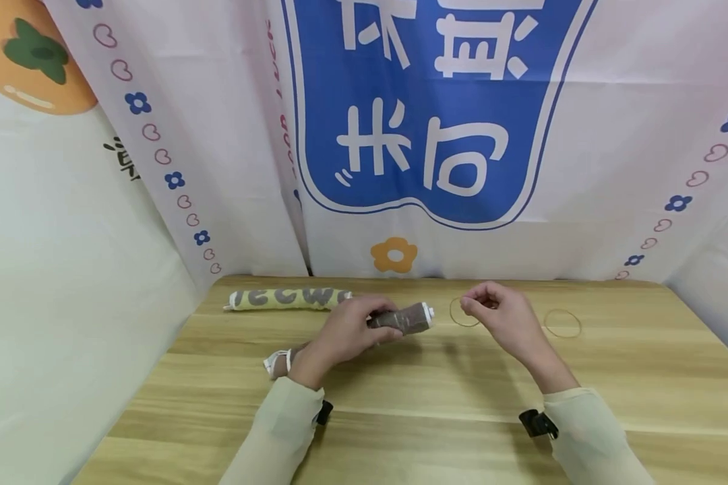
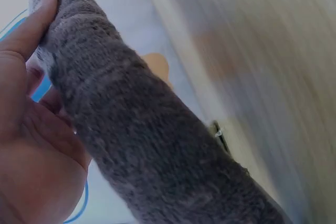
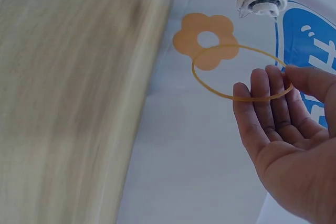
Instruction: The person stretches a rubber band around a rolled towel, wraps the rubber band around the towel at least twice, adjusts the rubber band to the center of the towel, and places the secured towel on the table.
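Observation:
My left hand [image 1: 352, 330] grips a rolled grey-brown towel [image 1: 409, 319] with white edging at its ends. The hand hides the roll's middle. Up close in the left wrist view, the fuzzy towel [image 2: 142, 114] runs diagonally, with the thumb of the left hand [image 2: 31, 145] lying along it. To the right of the roll, my right hand [image 1: 509, 320] pinches a thin yellow rubber band [image 1: 451, 314] between thumb and fingers. In the right wrist view the band [image 3: 210, 92] hangs as an open loop from the right hand [image 3: 283, 135], apart from the towel's white end [image 3: 261, 1].
A yellow rolled towel [image 1: 285, 299] with dark letters lies at the table's back left. Another rubber band [image 1: 562, 323] lies on the wooden table [image 1: 437, 431], right of the right hand. A printed cloth [image 1: 340, 236] hangs behind the table's back edge.

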{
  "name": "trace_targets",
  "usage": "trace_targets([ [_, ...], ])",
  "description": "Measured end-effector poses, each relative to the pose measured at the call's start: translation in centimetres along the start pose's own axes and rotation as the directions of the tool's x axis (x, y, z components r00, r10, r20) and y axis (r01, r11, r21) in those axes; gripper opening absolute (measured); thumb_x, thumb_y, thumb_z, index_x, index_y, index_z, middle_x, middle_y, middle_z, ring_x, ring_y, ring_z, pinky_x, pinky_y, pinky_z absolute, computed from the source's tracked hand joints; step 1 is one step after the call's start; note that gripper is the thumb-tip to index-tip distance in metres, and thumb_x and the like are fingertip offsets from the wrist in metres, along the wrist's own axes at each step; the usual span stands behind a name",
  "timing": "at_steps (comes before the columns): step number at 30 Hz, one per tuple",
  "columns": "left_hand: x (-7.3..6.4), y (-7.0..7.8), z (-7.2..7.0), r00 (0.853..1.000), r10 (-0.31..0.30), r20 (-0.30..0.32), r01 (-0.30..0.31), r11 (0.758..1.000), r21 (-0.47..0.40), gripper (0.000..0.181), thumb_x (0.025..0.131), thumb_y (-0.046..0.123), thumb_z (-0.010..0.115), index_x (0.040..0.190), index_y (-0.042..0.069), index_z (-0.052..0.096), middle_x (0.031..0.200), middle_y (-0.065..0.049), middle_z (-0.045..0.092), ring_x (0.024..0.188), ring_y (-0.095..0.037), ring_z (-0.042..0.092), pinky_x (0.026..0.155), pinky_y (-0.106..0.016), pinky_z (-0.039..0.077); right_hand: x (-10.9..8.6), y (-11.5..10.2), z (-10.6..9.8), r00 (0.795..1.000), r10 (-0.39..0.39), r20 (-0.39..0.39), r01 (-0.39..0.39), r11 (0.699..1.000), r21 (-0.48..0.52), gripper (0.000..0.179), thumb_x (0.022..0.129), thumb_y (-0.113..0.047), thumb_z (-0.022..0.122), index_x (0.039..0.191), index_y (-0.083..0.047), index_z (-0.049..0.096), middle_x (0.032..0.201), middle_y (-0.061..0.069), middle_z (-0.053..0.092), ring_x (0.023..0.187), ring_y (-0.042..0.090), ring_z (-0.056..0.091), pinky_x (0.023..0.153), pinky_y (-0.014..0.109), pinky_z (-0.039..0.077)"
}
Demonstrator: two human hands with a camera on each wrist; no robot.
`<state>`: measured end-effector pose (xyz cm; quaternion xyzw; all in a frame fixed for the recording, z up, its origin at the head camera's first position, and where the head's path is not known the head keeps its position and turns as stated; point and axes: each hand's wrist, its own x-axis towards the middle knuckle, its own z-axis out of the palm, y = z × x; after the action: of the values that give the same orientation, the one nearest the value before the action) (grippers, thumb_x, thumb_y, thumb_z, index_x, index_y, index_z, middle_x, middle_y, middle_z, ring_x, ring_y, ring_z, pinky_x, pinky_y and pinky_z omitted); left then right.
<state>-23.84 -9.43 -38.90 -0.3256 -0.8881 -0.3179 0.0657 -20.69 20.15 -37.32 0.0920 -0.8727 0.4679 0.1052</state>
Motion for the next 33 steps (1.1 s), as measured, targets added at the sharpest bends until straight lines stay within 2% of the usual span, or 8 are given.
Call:
trace_targets([
  [9, 0.3, 0.9, 0.3, 0.998, 0.046, 0.043, -0.048, 0.997, 0.052, 0.027, 0.092, 0.018, 0.086, 0.116, 0.013, 0.077, 0.108, 0.001, 0.077, 0.091, -0.013, 0.068, 0.082, -0.035, 0.054, -0.1, -0.1, 1.3, 0.995, -0.088, -0.056, 0.088, 0.996, -0.002, 0.01, 0.101, -0.014, 0.076, 0.102, -0.004, 0.075, 0.09, 0.004, 0.072, 0.083, 0.02, 0.064, 0.067, 0.026, 0.051],
  [14, 0.2, 0.9, 0.5, 0.996, 0.075, 0.042, -0.077, 0.995, 0.06, 0.026, 0.091, 0.016, 0.087, 0.115, 0.013, 0.078, 0.109, 0.0, 0.078, 0.093, -0.014, 0.07, 0.082, -0.035, 0.055, -0.1, -0.3, 1.5, 0.995, -0.083, -0.053, 0.083, 0.997, -0.007, 0.01, 0.101, -0.014, 0.075, 0.104, -0.004, 0.075, 0.09, 0.004, 0.072, 0.083, 0.021, 0.064, 0.067, 0.027, 0.051],
  [25, 0.6, 1.1, 0.8, 0.993, 0.086, 0.083, -0.092, 0.993, 0.077, 0.026, 0.093, 0.019, 0.086, 0.117, 0.014, 0.079, 0.109, 0.002, 0.078, 0.096, -0.013, 0.07, 0.084, -0.035, 0.057, 0.0, -0.3, 1.7, 0.996, -0.083, -0.03, 0.081, 0.996, -0.042, 0.01, 0.102, -0.015, 0.074, 0.105, -0.006, 0.075, 0.094, 0.004, 0.073, 0.087, 0.021, 0.065, 0.073, 0.03, 0.053],
  [33, 0.6, 1.5, 1.3, 0.992, 0.113, 0.065, -0.117, 0.99, 0.075, 0.03, 0.091, 0.019, 0.087, 0.12, 0.014, 0.079, 0.113, 0.0, 0.078, 0.099, -0.013, 0.071, 0.085, -0.032, 0.057, -0.1, 0.0, 2.5, 0.995, -0.098, -0.023, 0.098, 0.995, -0.024, 0.008, 0.102, -0.014, 0.075, 0.103, -0.006, 0.076, 0.094, 0.005, 0.074, 0.087, 0.021, 0.066, 0.071, 0.028, 0.052],
])
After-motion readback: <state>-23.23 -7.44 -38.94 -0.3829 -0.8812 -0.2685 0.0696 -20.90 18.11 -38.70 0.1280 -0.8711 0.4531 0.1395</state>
